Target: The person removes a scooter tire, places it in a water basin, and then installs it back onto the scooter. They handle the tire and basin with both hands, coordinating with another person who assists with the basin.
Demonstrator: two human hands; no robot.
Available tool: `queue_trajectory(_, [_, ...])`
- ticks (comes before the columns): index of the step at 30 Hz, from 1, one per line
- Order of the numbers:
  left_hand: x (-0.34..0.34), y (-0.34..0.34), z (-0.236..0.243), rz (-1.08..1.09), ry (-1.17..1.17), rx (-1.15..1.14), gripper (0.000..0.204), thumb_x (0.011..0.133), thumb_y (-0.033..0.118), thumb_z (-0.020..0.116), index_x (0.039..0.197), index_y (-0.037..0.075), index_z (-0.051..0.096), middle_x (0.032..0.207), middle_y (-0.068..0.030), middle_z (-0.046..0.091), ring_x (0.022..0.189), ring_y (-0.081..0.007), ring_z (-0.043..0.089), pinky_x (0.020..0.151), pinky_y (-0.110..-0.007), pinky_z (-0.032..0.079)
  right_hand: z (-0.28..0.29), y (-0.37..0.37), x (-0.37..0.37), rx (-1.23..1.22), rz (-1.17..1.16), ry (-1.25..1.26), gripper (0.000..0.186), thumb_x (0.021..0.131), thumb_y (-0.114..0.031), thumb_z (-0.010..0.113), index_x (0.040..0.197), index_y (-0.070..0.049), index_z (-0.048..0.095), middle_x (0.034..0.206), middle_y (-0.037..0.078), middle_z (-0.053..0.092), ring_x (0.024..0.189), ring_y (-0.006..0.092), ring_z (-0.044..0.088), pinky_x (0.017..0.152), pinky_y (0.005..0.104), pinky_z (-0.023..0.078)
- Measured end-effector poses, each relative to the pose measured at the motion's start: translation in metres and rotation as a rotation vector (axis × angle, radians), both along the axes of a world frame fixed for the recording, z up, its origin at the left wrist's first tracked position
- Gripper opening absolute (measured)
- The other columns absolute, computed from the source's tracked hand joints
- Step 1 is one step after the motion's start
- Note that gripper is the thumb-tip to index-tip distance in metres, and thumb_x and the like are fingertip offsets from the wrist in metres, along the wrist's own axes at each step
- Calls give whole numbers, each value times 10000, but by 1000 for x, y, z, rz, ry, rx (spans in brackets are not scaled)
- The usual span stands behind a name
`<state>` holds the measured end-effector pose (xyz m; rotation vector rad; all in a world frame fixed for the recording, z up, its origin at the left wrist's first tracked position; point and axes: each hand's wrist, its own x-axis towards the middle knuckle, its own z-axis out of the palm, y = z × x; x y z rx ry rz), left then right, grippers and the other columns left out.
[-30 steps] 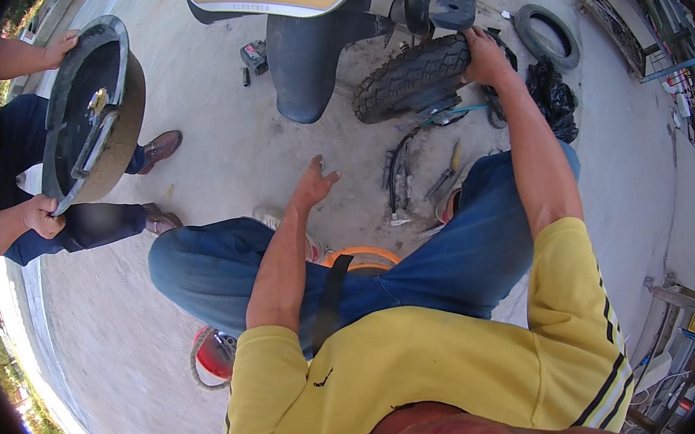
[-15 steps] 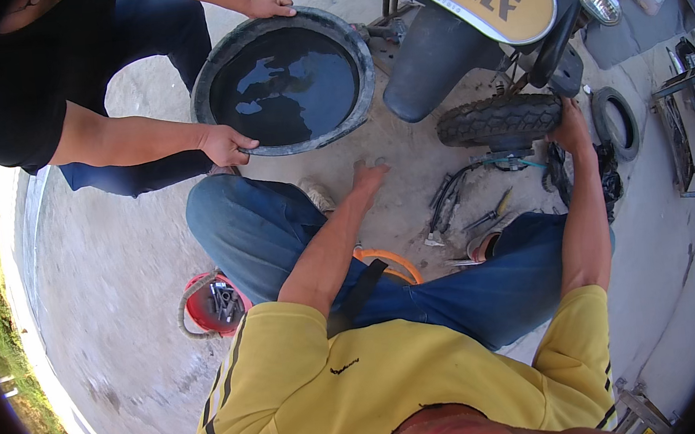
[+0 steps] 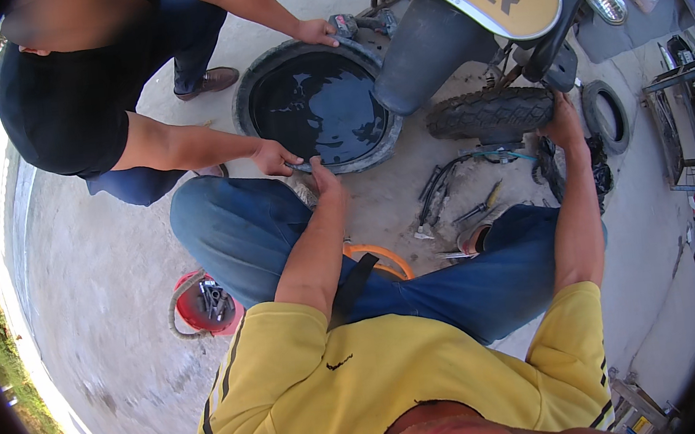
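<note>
A round black rubber basin (image 3: 394, 140) of dark water is held by a co-worker's two hands, one on its far rim and one on its near left rim. My left hand (image 3: 325, 177) is at the near rim, close beside the co-worker's hand, its fingers closed over the edge as far as I can see. My right hand (image 3: 562, 122) grips the right end of a knobbly black tyre (image 3: 489, 113) on a wheel. The wheel is below the back of a scooter (image 3: 431, 47), next to its black mudguard. A cable runs from the wheel's hub.
Black cables (image 3: 437, 186) and a screwdriver (image 3: 486, 201) lie before me. A red bucket of tools (image 3: 213, 303) stands left, an orange ring (image 3: 386, 257) between my legs. Another tyre (image 3: 605, 115) and a metal rack (image 3: 686, 130) are at the right. A power tool (image 3: 361, 25) lies behind the basin.
The basin has come right and nearer, toward the wheel, with the co-worker leaning in. My left hand has moved left from over the floor to the basin's rim. My right hand stays on the tyre.
</note>
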<state>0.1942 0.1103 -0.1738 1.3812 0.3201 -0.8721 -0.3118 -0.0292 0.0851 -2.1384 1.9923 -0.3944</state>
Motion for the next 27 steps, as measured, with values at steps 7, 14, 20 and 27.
queue_trajectory(7, [4, 1, 29, -172, 101, 285, 643, 964, 75, 718, 1524, 133, 406, 1502, -148, 525, 1329, -387, 578, 990, -641, 562, -3, 0, -5, -37, 19, 70, 1207, 499, 8, 928, 1586, -106, 417, 1548, 188, 517, 1441, 452, 465, 1197, 490, 423])
queue_trajectory(14, [-32, 11, 41, -298, 94, 243, 626, 975, 4, 658, 1523, 83, 365, 1508, -156, 487, 1282, -383, 612, 907, -582, 654, 4, 4, 1, 9, 38, 44, 1162, 524, -6, 914, 1574, -110, 425, 1528, 193, 528, 1432, 461, 465, 1210, 514, 395])
queue_trajectory(20, [-55, 10, 44, -278, 25, 242, 582, 966, -16, 670, 1481, 92, 421, 1475, -142, 526, 1271, -373, 620, 896, -589, 652, 6, 5, -3, 11, 56, -12, 1108, 528, -5, 897, 1543, -98, 464, 1523, 203, 531, 1430, 453, 466, 1231, 501, 371])
queue_trajectory(27, [-76, 10, 22, -218, 147, 201, 525, 1003, 18, 657, 1476, 67, 436, 1477, -144, 524, 1260, -358, 632, 880, -576, 663, -3, 0, -19, -22, 61, -61, 1056, 560, 32, 846, 1537, -130, 478, 1527, 193, 523, 1436, 436, 464, 1227, 486, 377])
